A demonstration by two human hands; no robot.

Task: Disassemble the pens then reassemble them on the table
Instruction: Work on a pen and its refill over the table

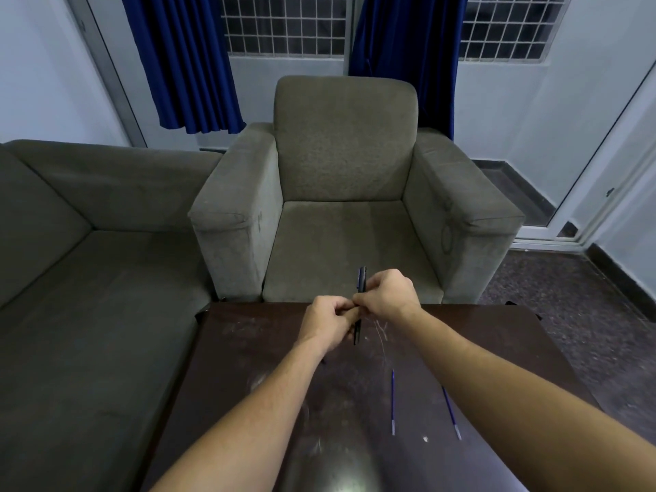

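Both of my hands meet over the far edge of the dark wooden table (248,349). My left hand (328,323) and my right hand (385,296) are each closed around a dark pen (361,280) that stands nearly upright between them. Its top sticks out above my fingers and its lower end (357,333) shows below them. It may be two pen bodies held together; I cannot tell. Two thin blue refills lie loose on the table nearer to me: one refill (393,403) in the middle and another refill (451,413) to its right, partly under my right forearm.
A grey armchair (346,193) stands just beyond the table's far edge. A grey sofa (88,278) runs along the left. Blue curtains (184,62) hang over barred windows behind. Dark floor lies to the right.
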